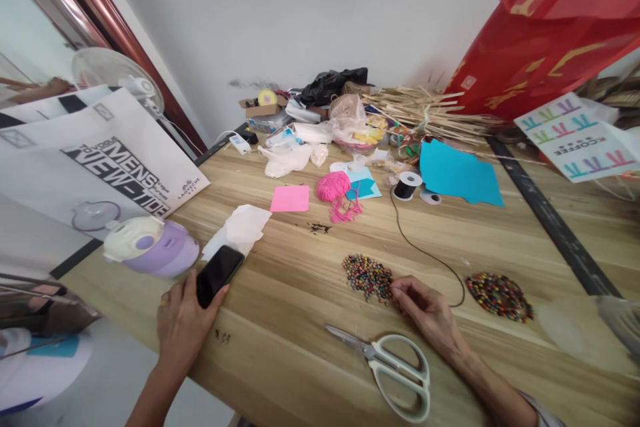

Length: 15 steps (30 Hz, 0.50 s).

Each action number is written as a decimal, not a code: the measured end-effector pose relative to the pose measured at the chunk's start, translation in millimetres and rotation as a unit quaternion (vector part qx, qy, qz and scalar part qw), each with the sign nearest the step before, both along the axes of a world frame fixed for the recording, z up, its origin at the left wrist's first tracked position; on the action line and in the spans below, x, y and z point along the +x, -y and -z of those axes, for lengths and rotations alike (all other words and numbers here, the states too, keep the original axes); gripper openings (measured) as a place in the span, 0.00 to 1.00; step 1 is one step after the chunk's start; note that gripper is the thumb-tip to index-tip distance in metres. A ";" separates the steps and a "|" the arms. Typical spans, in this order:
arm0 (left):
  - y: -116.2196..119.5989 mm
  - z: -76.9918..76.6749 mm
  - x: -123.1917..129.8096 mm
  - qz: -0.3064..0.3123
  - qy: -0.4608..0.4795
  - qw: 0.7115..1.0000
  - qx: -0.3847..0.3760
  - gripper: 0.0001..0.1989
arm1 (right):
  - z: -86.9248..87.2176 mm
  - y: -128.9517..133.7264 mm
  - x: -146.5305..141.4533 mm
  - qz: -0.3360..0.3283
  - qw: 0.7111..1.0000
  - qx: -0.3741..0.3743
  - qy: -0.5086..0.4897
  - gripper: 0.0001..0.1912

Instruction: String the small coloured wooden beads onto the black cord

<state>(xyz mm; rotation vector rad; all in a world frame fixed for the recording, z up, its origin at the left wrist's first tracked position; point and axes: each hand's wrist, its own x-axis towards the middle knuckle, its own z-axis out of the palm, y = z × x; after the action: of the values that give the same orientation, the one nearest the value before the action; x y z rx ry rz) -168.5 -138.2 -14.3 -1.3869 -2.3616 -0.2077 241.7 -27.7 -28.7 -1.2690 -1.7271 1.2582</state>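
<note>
My left hand point(186, 320) grips the near end of a black smartphone point(219, 273), thumb on one side and fingers on the other, at the table's left edge. The phone's far end overlaps a crumpled white paper point(241, 230). My right hand point(425, 310) is closed in a pinch at the right edge of a loose pile of multicoloured beads point(367, 275); whatever its fingertips hold is hidden. A black cord point(425, 248) runs from a spool point(407, 185) to near that hand. Farther right lies a coil of strung beads point(500, 297). White-handled scissors point(387, 367) rest in front, blades pointing left.
A purple and cream bottle point(155, 247) lies beside a white shopping bag point(115, 153) at left. Pink yarn point(334, 185), a pink paper point(290, 199) and a blue sheet point(460, 170) are farther back. Plastic bags and straw-like strips point(425, 107) line the wall beside a red bag point(545, 47).
</note>
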 end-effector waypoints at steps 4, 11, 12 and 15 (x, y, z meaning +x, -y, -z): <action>4.5 -2.8 14.4 0.005 0.005 0.999 0.036 0.34 | 2.9 -0.4 1.2 -0.005 1.000 -0.001 0.000 0.15; 2.6 -9.7 37.1 -0.031 0.037 0.999 -0.012 0.37 | 4.3 -0.9 2.3 -0.006 1.000 0.018 0.013 0.14; 1.4 -10.9 37.9 -0.032 0.041 0.998 -0.020 0.37 | 4.7 -1.0 2.3 -0.005 1.000 0.017 0.011 0.14; -1.8 -13.8 37.5 -0.031 0.054 0.998 -0.032 0.39 | 6.3 -1.1 2.2 -0.004 1.000 0.011 0.005 0.14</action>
<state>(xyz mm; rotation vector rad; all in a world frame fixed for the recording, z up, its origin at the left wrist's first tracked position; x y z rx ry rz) -131.0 -136.4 -0.4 -1.3610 -2.5163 -0.1975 244.0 -26.6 -35.0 -1.2590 -1.7504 1.2354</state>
